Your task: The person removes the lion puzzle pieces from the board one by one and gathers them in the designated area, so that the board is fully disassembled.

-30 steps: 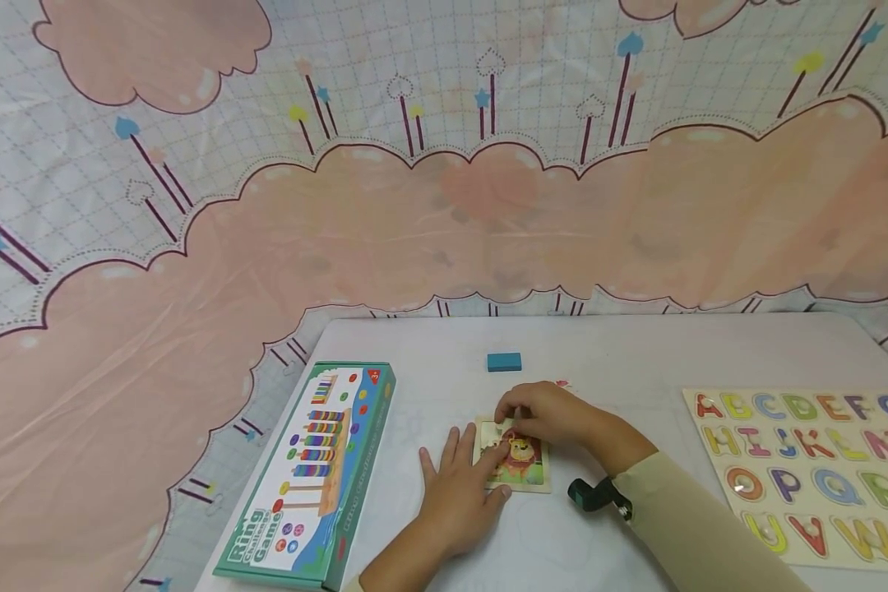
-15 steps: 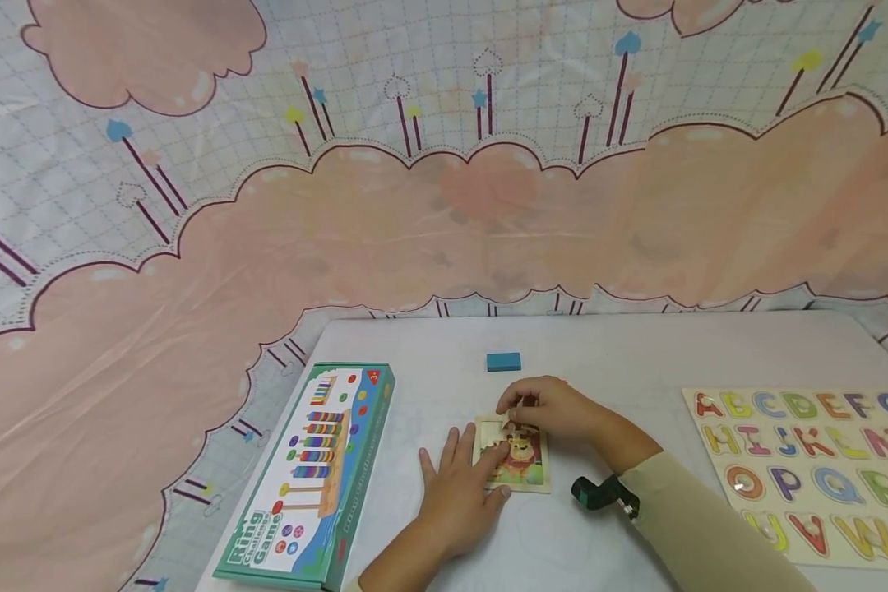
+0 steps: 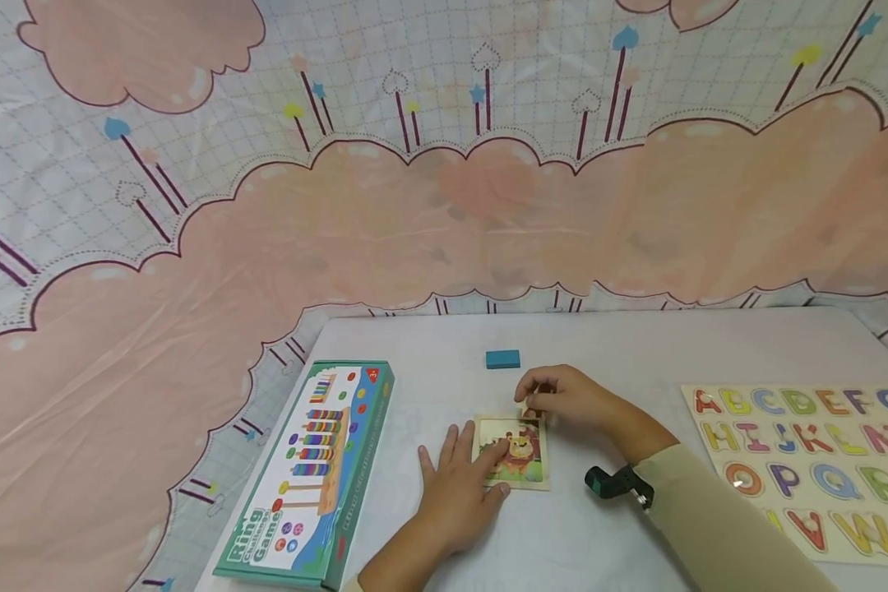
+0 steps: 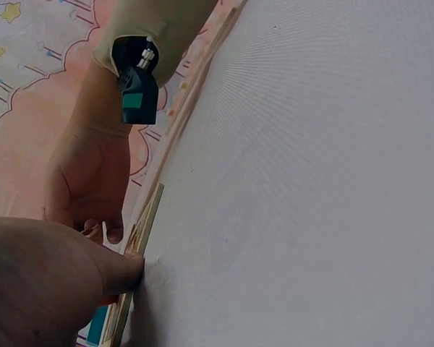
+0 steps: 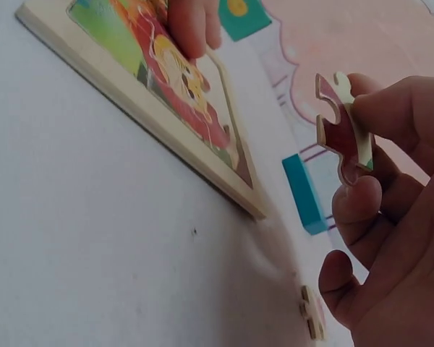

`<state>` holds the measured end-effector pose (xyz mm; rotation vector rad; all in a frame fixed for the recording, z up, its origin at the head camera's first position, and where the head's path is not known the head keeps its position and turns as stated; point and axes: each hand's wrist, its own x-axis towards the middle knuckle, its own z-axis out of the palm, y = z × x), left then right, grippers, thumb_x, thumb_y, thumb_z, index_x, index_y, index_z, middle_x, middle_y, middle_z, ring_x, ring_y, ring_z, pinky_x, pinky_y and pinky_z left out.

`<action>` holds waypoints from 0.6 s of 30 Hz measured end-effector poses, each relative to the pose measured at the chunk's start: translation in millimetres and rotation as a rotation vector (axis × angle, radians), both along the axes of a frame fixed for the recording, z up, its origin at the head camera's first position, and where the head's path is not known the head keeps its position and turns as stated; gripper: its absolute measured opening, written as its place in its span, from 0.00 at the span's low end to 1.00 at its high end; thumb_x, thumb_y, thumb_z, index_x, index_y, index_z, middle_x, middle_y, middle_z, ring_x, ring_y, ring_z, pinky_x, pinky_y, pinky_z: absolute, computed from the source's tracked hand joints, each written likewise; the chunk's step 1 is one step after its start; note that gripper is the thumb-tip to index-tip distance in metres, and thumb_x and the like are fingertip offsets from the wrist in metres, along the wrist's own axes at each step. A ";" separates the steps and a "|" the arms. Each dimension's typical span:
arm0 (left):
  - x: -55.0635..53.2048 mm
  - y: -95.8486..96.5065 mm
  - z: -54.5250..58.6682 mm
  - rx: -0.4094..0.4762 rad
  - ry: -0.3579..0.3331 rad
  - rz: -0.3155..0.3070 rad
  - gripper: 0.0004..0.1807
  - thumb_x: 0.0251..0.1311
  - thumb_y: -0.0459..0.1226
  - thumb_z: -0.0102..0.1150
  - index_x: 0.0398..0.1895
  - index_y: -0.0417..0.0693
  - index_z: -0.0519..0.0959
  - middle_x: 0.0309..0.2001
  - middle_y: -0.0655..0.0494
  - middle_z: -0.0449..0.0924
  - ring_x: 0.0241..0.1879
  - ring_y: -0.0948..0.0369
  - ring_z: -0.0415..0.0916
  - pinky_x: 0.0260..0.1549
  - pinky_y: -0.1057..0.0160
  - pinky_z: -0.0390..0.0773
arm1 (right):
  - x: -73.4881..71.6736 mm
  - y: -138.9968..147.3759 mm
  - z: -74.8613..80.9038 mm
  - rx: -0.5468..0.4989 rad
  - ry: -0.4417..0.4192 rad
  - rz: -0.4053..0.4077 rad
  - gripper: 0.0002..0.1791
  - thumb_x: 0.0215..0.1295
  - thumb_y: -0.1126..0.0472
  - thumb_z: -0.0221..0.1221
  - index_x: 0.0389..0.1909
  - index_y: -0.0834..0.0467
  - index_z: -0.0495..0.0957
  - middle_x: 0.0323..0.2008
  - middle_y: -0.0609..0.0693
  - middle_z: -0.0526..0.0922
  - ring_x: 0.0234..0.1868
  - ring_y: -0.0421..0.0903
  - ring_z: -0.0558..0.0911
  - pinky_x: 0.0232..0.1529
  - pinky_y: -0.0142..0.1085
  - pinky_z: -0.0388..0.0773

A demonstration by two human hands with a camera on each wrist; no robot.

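Observation:
My right hand pinches a jigsaw piece, dark red and cream with a bit of green, between thumb and finger. It is held by the upper right corner of a small framed wooden puzzle with a lion picture. My left hand lies with fingers spread at the puzzle's left side, its index finger resting on the picture. In the left wrist view the thumb is against the puzzle's edge. Another puzzle piece lies on the table below the right hand, hidden in the head view.
A blue block sits behind the puzzle. On the left lies a green Ring Challenge Game box; on the right, a wooden alphabet board. The white table backs onto a patterned cloth. A black device is strapped at the right wrist.
My right hand has moved up and to the right with the pinched piece, from over the puzzle's upper part to its upper right corner. The left hand stays in place.

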<state>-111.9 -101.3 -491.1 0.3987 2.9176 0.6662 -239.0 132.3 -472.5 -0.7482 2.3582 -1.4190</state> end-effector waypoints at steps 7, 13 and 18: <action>-0.3 -0.4 -2.2 0.007 -0.008 0.009 0.31 0.73 0.52 0.63 0.78 0.68 0.73 0.85 0.39 0.50 0.84 0.36 0.39 0.67 0.15 0.31 | -5.7 11.0 -1.6 0.010 0.019 -0.018 0.09 0.74 0.68 0.61 0.48 0.60 0.89 0.38 0.48 0.88 0.38 0.49 0.81 0.38 0.35 0.79; 0.1 0.2 0.4 0.015 -0.014 0.015 0.31 0.72 0.52 0.64 0.78 0.67 0.74 0.85 0.39 0.50 0.84 0.36 0.39 0.67 0.16 0.30 | -8.3 22.8 -0.2 0.021 0.011 -0.054 0.09 0.73 0.66 0.64 0.50 0.60 0.87 0.39 0.50 0.84 0.40 0.50 0.79 0.37 0.35 0.79; 0.9 0.4 1.6 0.018 -0.019 0.022 0.31 0.72 0.51 0.64 0.78 0.67 0.74 0.85 0.39 0.50 0.84 0.37 0.39 0.67 0.16 0.30 | -10.7 33.5 3.8 0.031 0.002 -0.074 0.08 0.73 0.65 0.65 0.49 0.61 0.86 0.39 0.51 0.83 0.42 0.50 0.78 0.38 0.36 0.78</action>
